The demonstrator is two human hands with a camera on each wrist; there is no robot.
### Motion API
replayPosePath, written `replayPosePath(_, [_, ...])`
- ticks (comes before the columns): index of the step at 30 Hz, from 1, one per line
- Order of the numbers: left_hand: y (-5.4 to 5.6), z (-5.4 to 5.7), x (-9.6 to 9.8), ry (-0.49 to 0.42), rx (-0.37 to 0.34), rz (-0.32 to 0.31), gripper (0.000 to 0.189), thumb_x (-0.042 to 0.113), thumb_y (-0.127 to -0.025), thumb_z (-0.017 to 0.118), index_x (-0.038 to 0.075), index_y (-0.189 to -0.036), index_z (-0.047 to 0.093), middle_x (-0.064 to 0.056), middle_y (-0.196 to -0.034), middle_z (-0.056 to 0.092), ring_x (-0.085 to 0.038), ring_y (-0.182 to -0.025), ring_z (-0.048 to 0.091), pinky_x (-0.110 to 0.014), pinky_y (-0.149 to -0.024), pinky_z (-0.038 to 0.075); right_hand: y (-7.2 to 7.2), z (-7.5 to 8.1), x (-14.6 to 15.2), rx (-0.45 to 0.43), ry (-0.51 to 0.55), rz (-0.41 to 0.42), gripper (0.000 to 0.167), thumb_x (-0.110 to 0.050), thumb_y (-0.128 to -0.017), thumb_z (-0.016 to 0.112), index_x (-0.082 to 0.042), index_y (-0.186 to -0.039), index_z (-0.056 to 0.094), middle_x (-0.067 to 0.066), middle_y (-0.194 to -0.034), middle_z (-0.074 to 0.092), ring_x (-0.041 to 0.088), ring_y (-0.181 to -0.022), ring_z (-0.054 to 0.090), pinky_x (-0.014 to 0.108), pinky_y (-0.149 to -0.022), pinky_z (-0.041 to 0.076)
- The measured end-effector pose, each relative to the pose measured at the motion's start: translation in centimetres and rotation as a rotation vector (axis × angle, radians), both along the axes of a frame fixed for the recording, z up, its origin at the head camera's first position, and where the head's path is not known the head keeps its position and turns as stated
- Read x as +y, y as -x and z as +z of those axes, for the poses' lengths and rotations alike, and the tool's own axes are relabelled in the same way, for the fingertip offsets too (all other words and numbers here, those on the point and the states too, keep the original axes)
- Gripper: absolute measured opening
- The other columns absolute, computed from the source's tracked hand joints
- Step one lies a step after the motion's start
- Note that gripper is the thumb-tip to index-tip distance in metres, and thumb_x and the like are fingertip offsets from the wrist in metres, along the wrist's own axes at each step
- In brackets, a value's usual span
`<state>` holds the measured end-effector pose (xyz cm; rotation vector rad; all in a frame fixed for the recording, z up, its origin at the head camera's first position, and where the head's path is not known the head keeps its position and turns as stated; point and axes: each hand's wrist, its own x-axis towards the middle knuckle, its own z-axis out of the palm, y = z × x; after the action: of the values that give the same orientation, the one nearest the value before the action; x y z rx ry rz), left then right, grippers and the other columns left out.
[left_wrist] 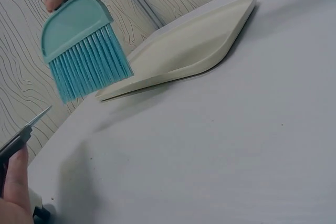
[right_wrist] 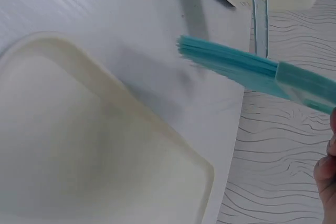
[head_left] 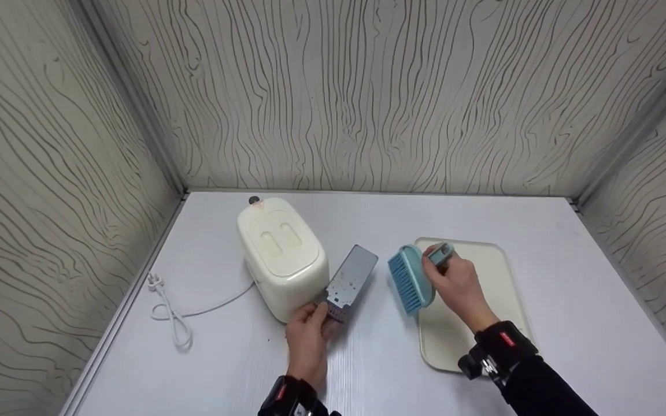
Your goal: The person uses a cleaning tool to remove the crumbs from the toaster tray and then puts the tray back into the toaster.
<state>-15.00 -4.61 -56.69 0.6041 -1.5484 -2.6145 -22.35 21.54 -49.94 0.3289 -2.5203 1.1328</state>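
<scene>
Brush [head_left: 410, 280] in right fingers [head_left: 434, 275], grey tray [head_left: 352, 274] in left fingers [head_left: 318, 314]

The toaster [head_left: 284, 245] looks glossy, the crumb tray [head_left: 356, 267] metallic, the brush [head_left: 420, 274] matt plastic.

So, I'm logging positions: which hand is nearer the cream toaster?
Left. The left hand is beside the near end of the toaster; the right hand is farther off, to its right.

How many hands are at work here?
2: the left hand holds the specked grey plate beside the white appliance; the right hand holds the blue brush.
</scene>
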Motion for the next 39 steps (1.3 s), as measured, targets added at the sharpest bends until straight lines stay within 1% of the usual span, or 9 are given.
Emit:
replayPosePath(5, [0.0,0.2,-0.1,-0.014,-0.008,-0.002,0.03,0.012,-0.103,0.059,-0.01,-0.123,0.053,-0.019,-0.121,0.061,-0.022,-0.099,0.068,-0.035,-0.092,0.059,-0.1,0.3,1.8,-0.05,0.079,-0.141,0.015,-0.012,-0.099,0.062,0.001,-0.106,0.065,0.011,-0.081,0.067,0.013,-0.065,0.054,0.018,-0.053,0.044])
replayPosePath(9, [-0.1,0.2,-0.2,-0.007,-0.004,-0.008,0.032,0.013,-0.103,0.059,-0.01,-0.124,0.053,-0.019,-0.123,0.061,-0.021,-0.101,0.068,-0.035,-0.092,0.059,-0.5,-0.1,3.2,-0.114,0.131,-0.219,0.018,-0.019,-0.102,0.06,-0.002,-0.107,0.063,0.011,-0.08,0.067,0.011,-0.061,0.057,0.018,-0.052,0.047])
replayPosePath(15, [-0.2,0.3,-0.3,-0.007,0.008,-0.012,0.033,0.014,-0.104,0.059,-0.011,-0.125,0.053,-0.02,-0.122,0.062,-0.022,-0.1,0.068,-0.034,-0.09,0.059,-1.3,-1.2,4.5,-0.171,0.146,-0.295,0.023,-0.022,-0.102,0.06,-0.001,-0.094,0.062,0.006,-0.069,0.062,0.011,-0.057,0.055,0.019,-0.05,0.046])
replayPosePath(18, [-0.2,0.3,-0.3,-0.004,0.006,-0.016,0.033,0.014,-0.104,0.059,-0.01,-0.125,0.054,-0.02,-0.122,0.063,-0.022,-0.1,0.069,-0.034,-0.089,0.059,-1.7,-1.9,4.7,-0.201,0.161,-0.322,0.025,-0.023,-0.101,0.06,0.0,-0.091,0.062,0.005,-0.068,0.061,0.011,-0.058,0.055,0.019,-0.05,0.046])
replayPosePath(24, [-0.4,0.2,-0.2,-0.019,0.01,-0.01,0.033,0.012,-0.103,0.059,-0.011,-0.126,0.054,-0.022,-0.122,0.065,-0.023,-0.099,0.071,-0.035,-0.089,0.06,-2.3,-3.5,4.5,-0.252,0.176,-0.326,0.021,-0.022,-0.101,0.06,-0.002,-0.102,0.064,0.009,-0.08,0.066,0.01,-0.063,0.059,0.02,-0.054,0.049])
replayPosePath(29, [-0.5,0.3,-0.1,-0.033,0.023,-0.005,0.032,0.011,-0.103,0.06,-0.012,-0.124,0.054,-0.023,-0.122,0.064,-0.024,-0.098,0.071,-0.036,-0.089,0.061,-2.6,-4.3,4.4,-0.303,0.194,-0.336,0.026,-0.027,-0.103,0.057,-0.003,-0.11,0.061,0.011,-0.095,0.068,0.011,-0.075,0.058,0.02,-0.06,0.048])
replayPosePath(33, [-0.5,0.3,-0.1,-0.036,0.019,-0.004,0.032,0.012,-0.102,0.061,-0.011,-0.123,0.054,-0.023,-0.122,0.064,-0.024,-0.098,0.071,-0.036,-0.089,0.061,-2.7,-4.5,4.1,-0.329,0.223,-0.329,0.028,-0.03,-0.104,0.057,-0.004,-0.11,0.06,0.009,-0.091,0.066,0.013,-0.075,0.057,0.021,-0.061,0.047])
replayPosePath(37, [-0.5,0.4,0.0,-0.035,-0.006,-0.01,0.03,0.012,-0.102,0.062,-0.01,-0.121,0.056,-0.022,-0.122,0.065,-0.024,-0.098,0.07,-0.035,-0.088,0.061,-2.8,-4.7,3.5,-0.377,0.254,-0.293,0.03,-0.033,-0.105,0.056,-0.004,-0.111,0.059,0.006,-0.086,0.061,0.014,-0.073,0.055,0.023,-0.06,0.047])
replayPosePath(39, [-0.5,0.4,0.0,-0.035,-0.014,-0.018,0.029,0.012,-0.101,0.062,-0.009,-0.121,0.057,-0.022,-0.122,0.065,-0.023,-0.1,0.07,-0.035,-0.089,0.06,-2.8,-4.8,2.9,-0.402,0.266,-0.268,0.031,-0.034,-0.105,0.055,-0.005,-0.113,0.058,0.005,-0.088,0.061,0.014,-0.075,0.055,0.023,-0.061,0.048])
